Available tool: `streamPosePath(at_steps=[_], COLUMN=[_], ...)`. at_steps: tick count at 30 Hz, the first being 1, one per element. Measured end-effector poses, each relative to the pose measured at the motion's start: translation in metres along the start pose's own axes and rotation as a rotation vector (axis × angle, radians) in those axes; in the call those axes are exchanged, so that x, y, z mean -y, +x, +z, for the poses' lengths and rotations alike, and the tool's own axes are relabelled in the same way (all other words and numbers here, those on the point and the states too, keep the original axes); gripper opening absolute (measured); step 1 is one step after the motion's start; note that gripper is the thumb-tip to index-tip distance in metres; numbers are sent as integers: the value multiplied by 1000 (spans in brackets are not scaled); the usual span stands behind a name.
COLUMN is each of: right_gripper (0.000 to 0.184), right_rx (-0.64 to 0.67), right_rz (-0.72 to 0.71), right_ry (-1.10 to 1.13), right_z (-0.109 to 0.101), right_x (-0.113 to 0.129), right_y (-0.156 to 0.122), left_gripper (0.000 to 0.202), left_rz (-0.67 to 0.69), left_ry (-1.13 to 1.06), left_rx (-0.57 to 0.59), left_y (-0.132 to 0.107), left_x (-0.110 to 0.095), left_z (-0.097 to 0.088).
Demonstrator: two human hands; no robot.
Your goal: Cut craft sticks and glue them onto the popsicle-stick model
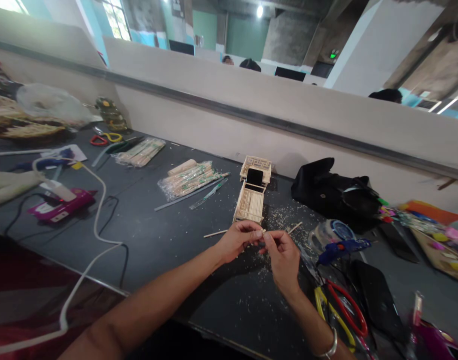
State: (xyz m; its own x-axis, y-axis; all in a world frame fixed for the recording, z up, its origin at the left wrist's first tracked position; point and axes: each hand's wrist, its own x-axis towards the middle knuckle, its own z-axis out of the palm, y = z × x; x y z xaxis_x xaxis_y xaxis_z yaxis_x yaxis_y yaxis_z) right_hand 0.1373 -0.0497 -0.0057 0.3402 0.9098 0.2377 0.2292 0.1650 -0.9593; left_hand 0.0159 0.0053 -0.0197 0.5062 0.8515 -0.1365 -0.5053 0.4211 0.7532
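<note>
My left hand (242,241) and my right hand (284,256) meet over the table, with thumbs and fingertips pinched. A tiny pale wooden piece (264,231) shows between the fingertips; both hands seem to grip it, though most of it is hidden. Right behind them stands a small model built of wooden sticks (249,204), with a black rectangular part (255,177) near its far end. Thin sticks poke out on either side: one wooden stick (214,234) beside my left hand, another stick (295,228) beyond my right. Wood crumbs (285,218) lie scattered around.
Bagged wooden sticks (193,181) lie left of the model. A blue glue gun (343,250), a round tub (332,234), red-handled scissors (349,307) and a black phone (377,295) crowd the right. A white cable (101,215) crosses the left side. A partition (198,122) closes the back.
</note>
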Motion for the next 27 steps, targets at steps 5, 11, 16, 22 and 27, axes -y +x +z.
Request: streamPosePath(at_steps=[5,11,16,22,27], right_gripper=[31,33,31,28,25], right_rx=[22,7,-42,-46,-22], right_rz=[61,98,88,59,5], right_ry=[91,210,204,195,110], right_z=[1,0,-2,-4,-5], right_x=[-2,-7,-10,-12,-10], right_y=[1,2,3,7,6], left_gripper=[40,41,42,40,38], left_rz=[-15,-56,-40,-36,-38], left_ry=[-29,-43,-57,-31,24], left_rx=[20,10,10,3,6], left_y=[0,2,3,3,1], left_x=[-1,-1,-1,-2,-5], left_z=[0,-1,-3,-4,-2])
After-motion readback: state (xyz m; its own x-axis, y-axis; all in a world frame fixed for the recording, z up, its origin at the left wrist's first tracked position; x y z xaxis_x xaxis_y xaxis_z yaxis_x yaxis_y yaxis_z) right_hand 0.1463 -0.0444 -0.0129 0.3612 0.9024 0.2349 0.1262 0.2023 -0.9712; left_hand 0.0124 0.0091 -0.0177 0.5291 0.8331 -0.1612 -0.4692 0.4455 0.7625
